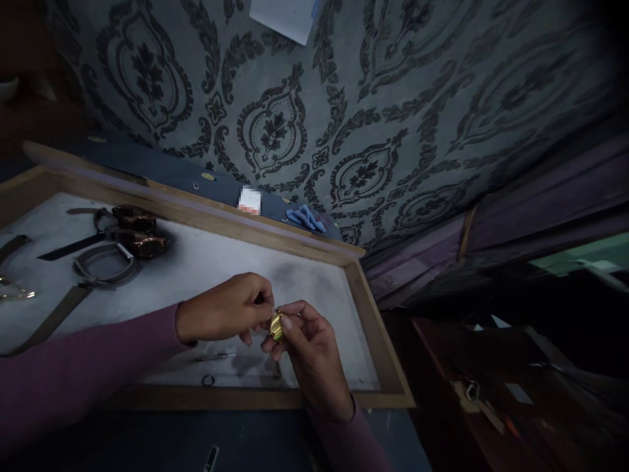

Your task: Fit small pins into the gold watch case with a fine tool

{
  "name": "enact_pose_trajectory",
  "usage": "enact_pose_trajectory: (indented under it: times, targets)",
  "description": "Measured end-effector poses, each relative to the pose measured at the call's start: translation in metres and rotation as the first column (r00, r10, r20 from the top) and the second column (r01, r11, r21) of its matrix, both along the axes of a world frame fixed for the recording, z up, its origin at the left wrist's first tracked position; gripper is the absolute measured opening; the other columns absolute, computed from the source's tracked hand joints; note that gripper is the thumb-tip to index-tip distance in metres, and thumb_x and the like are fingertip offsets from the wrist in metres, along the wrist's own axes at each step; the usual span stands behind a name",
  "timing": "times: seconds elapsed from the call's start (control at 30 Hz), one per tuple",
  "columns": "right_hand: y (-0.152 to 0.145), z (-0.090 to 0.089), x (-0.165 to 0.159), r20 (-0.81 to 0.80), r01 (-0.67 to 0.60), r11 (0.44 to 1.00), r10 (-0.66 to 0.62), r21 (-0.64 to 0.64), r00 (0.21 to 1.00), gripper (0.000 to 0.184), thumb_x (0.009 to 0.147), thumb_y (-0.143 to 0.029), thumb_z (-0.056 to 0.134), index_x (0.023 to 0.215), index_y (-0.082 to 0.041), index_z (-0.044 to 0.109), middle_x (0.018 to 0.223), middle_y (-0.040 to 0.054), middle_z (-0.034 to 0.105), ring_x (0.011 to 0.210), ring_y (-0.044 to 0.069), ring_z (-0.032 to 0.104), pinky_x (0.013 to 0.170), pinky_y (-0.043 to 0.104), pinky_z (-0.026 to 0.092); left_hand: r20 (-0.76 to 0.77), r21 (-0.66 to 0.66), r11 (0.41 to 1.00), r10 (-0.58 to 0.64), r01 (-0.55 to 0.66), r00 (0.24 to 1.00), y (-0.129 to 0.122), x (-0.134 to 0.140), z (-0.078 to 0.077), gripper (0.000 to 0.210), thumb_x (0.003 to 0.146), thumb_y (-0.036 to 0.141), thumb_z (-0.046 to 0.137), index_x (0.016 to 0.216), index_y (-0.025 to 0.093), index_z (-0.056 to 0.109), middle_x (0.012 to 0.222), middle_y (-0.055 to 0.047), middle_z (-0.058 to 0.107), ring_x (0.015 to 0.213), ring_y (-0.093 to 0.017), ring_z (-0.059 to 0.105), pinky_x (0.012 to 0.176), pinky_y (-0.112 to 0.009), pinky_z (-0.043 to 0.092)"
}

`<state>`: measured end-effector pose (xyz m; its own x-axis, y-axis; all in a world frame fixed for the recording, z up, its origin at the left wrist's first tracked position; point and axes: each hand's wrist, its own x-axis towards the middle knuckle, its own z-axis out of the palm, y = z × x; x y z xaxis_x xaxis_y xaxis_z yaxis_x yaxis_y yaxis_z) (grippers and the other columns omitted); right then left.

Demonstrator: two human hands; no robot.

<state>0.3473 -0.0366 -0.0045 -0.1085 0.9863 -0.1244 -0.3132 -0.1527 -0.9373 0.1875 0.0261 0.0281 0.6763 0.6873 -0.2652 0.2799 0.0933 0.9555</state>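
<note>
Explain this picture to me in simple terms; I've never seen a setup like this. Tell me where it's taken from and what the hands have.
There is no machine here, just a person's two bare hands. The single picture comes from a camera worn on the head, looking forward and down. The right hand holds a small, shiny gold-coloured metal piece; the left hand has its fingers up close to it, though its exact grip is hidden. Below them is a wooden-rimmed tray with a pale base. In it lie what look like dark wristwatches at the left, plus a thin metal tool and a small black ring near the front rim.
</note>
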Motion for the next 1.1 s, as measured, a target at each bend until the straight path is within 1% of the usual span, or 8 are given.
enact_pose_trajectory:
  times: [0.17, 0.33, 0.5, 0.8, 1.1]
  targets:
    - [-0.0007, -0.0020, 0.0000, 0.006, 0.024, 1.000, -0.024, 0.012, 1.000, 0.019, 0.079, -0.030, 0.074, 0.085, -0.016, 0.063, 0.066, 0.0019, 0.071, 0.051, 0.013, 0.067, 0.042, 0.018, 0.049, -0.005, 0.015, 1.000, 0.001, 0.000, 1.000, -0.0004, -0.0006, -0.0020, 0.012, 0.079, 0.026, 0.049, 0.076, 0.015, 0.052, 0.066, -0.001, 0.058, 0.060, -0.015, 0.058, 0.050, -0.024, 0.048]
    - [-0.0009, -0.0016, -0.0003, -0.003, 0.038, 0.999, -0.038, 0.013, 0.999, 0.019, 0.079, -0.030, 0.074, 0.086, -0.016, 0.063, 0.067, 0.0023, 0.072, 0.051, 0.013, 0.067, 0.042, 0.017, 0.049, 0.026, -0.001, 1.000, -0.029, 0.029, 0.999, -0.0002, -0.0006, -0.0026, 0.015, 0.082, 0.029, 0.048, 0.077, 0.015, 0.051, 0.068, -0.004, 0.064, 0.064, -0.017, 0.061, 0.054, -0.026, 0.049]
    - [-0.0010, -0.0009, -0.0003, -0.001, 0.041, 0.999, -0.041, 0.013, 0.999, 0.018, 0.079, -0.030, 0.074, 0.085, -0.016, 0.063, 0.065, 0.0017, 0.071, 0.052, 0.013, 0.067, 0.043, 0.016, 0.049, 0.017, 0.004, 1.000, -0.025, 0.025, 1.000, 0.0007, -0.0004, -0.0026, 0.016, 0.082, 0.030, 0.048, 0.079, 0.015, 0.052, 0.071, -0.005, 0.066, 0.067, -0.018, 0.063, 0.055, -0.027, 0.050]
    - [-0.0011, -0.0012, -0.0005, -0.011, 0.020, 0.999, -0.020, 0.027, 1.000, 0.016, 0.081, -0.028, 0.072, 0.086, -0.016, 0.063, 0.066, 0.0019, 0.071, 0.053, 0.011, 0.068, 0.045, 0.015, 0.049, 0.013, -0.001, 1.000, -0.030, 0.030, 0.999, 0.0014, -0.0011, -0.0036, 0.018, 0.082, 0.032, 0.048, 0.079, 0.015, 0.052, 0.071, -0.005, 0.065, 0.068, -0.019, 0.063, 0.056, -0.028, 0.051]
    - [-0.0015, -0.0039, -0.0001, -0.005, 0.018, 0.999, -0.018, 0.040, 1.000, 0.015, 0.082, -0.028, 0.072, 0.086, -0.016, 0.063, 0.066, 0.0016, 0.071, 0.053, 0.011, 0.067, 0.044, 0.014, 0.049, -0.009, 0.002, 1.000, -0.019, 0.019, 1.000, 0.0012, -0.0014, -0.0042, 0.016, 0.081, 0.031, 0.049, 0.078, 0.015, 0.053, 0.074, -0.006, 0.065, 0.069, -0.018, 0.061, 0.057, -0.028, 0.050]
